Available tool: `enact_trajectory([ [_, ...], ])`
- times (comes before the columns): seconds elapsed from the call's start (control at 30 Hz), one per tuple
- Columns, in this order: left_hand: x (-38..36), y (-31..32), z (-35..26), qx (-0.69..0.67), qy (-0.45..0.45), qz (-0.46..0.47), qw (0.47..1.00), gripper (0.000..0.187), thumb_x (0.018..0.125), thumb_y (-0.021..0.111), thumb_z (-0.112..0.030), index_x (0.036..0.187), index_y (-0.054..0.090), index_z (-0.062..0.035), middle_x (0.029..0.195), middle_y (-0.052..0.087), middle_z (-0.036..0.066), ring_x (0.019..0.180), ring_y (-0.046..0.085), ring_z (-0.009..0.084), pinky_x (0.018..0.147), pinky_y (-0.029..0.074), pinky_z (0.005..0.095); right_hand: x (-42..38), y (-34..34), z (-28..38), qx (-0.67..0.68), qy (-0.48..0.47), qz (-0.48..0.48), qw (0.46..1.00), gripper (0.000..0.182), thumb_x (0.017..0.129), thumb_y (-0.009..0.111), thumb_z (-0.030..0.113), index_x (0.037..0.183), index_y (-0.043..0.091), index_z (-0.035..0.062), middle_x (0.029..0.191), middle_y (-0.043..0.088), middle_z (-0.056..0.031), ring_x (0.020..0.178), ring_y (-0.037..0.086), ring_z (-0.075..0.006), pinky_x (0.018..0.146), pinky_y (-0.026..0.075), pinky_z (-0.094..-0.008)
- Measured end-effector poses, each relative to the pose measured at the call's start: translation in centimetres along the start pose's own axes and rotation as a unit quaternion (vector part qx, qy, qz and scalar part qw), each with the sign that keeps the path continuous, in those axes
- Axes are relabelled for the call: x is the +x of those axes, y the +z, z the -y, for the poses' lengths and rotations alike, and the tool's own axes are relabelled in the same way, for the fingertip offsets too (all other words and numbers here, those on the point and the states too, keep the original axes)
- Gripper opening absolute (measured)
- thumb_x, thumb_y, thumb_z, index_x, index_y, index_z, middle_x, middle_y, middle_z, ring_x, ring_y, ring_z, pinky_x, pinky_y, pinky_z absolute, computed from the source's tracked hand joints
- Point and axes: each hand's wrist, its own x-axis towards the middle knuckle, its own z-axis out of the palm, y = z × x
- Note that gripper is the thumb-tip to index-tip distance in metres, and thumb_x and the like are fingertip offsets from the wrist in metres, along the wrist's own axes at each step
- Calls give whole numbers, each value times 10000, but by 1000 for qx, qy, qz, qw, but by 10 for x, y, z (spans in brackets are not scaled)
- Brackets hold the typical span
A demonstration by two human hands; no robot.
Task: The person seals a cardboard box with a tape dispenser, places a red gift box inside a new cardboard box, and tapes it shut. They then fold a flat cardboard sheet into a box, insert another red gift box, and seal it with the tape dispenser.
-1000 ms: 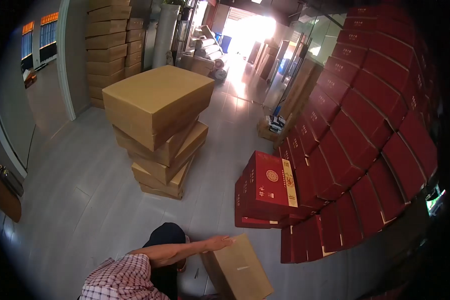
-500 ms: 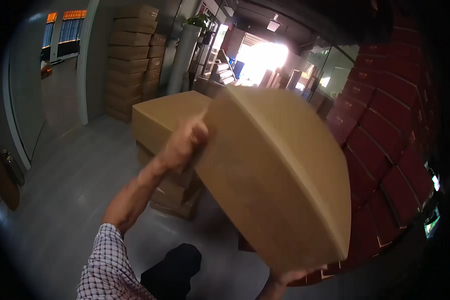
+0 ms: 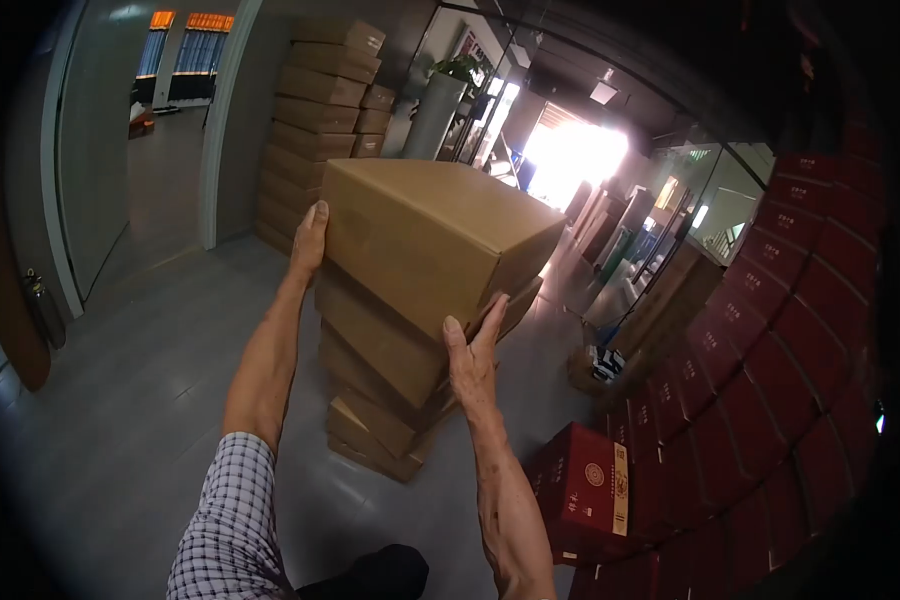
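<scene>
A closed brown cardboard box [image 3: 410, 240] sits on top of a leaning stack of similar cardboard boxes [image 3: 380, 350], whose layers are turned unevenly against each other. My left hand [image 3: 312, 240] grips the top box at its left edge, thumb on the near face, other fingers largely hidden. At the lower near corner on the right, my right hand [image 3: 473, 360] holds the same box, its thumb on the front face and its fingers reaching along the right side.
To the right rises a wall of dark red boxes [image 3: 710, 380], with one red box [image 3: 580, 490] standing out at floor level. Further cardboard boxes [image 3: 315, 110] are piled by the back wall. An open doorway [image 3: 165, 180] lies to the left, and a fire extinguisher [image 3: 45, 310] stands beside it.
The cardboard box, tilted and close to me before, now rests level on the stack. My right hand has come up from its underside to the right corner. The view has shifted too.
</scene>
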Motion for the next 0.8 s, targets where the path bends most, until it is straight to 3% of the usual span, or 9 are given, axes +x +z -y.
enact_trajectory([
  [0.1, -20, 1, -23, -34, -41, 35, 998, 876, 1028, 408, -766, 1464, 585, -27, 1364, 665, 156, 1282, 593, 283, 1119, 415, 393, -9, 4, -8, -4, 1, -7, 1000, 1021, 1060, 581, 473, 1664, -71, -30, 1742, 4, -300, 1634, 9, -389, 1317, 69, -438],
  [0.23, -14, 33, -15, 116, 29, -49, 992, 774, 1050, 345, -746, 1313, 641, -81, 1219, 690, 233, 1162, 633, 419, 1034, 461, 464, -5, -17, -13, 7, 0, -17, 1000, 1037, 1038, 614, 414, 1664, -88, -23, 1741, 25, -305, 1629, 70, -401, 1311, 113, -433],
  [0.33, -42, 65, -35, 194, -25, -93, 976, 764, 1066, 268, -724, 1259, 635, -83, 1226, 660, 294, 1183, 606, 514, 975, 470, 540, 2, -55, -30, 107, 11, 24, 994, 1111, 985, 672, 379, 1662, -119, -9, 1742, 40, -304, 1621, 126, -409, 1302, 161, -423],
  [0.53, -23, 79, 17, 179, 37, -133, 974, 826, 1073, 315, -694, 1422, 567, 11, 1344, 629, 315, 1279, 589, 482, 1038, 462, 499, 4, -91, -54, -108, 2, 43, 993, 1046, 968, 708, 353, 1672, 33, -25, 1737, 99, -299, 1624, 129, -388, 1299, 222, -437],
  [0.63, -48, 65, 56, 110, 58, -82, 989, 766, 1079, 350, -652, 1477, 498, -14, 1418, 569, 291, 1294, 579, 488, 1025, 468, 529, -86, -126, -36, -278, 61, 128, 950, 862, 962, 724, 340, 1602, 310, -64, 1686, 286, -278, 1573, 288, -395, 1271, 312, -436],
  [0.67, -72, 52, 80, 87, 50, -57, 993, 750, 1081, 362, -638, 1495, 475, -23, 1443, 548, 284, 1299, 576, 490, 1021, 469, 539, -135, -137, -55, -314, 22, 111, 943, 775, 956, 734, 336, 1547, 419, -53, 1577, 462, -282, 1488, 427, -412, 1208, 397, -472],
  [0.73, -141, 25, 121, 56, 11, -10, 998, 726, 1084, 385, -610, 1531, 429, -40, 1493, 508, 268, 1310, 570, 493, 1013, 473, 559, -236, -202, -15, -280, 261, 140, 913, 731, 954, 746, 348, 1523, 478, -25, 1478, 584, -252, 1374, 565, -398, 1138, 468, -448],
  [0.77, -178, 5, 144, 57, -21, 17, 998, 717, 1086, 397, -596, 1549, 406, -48, 1517, 488, 260, 1315, 566, 495, 1008, 475, 569, -322, -233, -46, -364, 200, 35, 909, 666, 954, 751, 339, 1483, 535, -3, 1367, 664, -234, 1233, 656, -401, 1023, 529, -474],
  [0.8, -221, -20, 165, 69, -59, 39, 995, 711, 1088, 408, -582, 1567, 383, -57, 1542, 468, 252, 1320, 563, 497, 1004, 476, 579, -394, -266, -36, -396, 300, -29, 867, 656, 945, 756, 349, 1463, 551, 1, 1346, 669, -241, 1204, 662, -415, 1002, 540, -488],
])
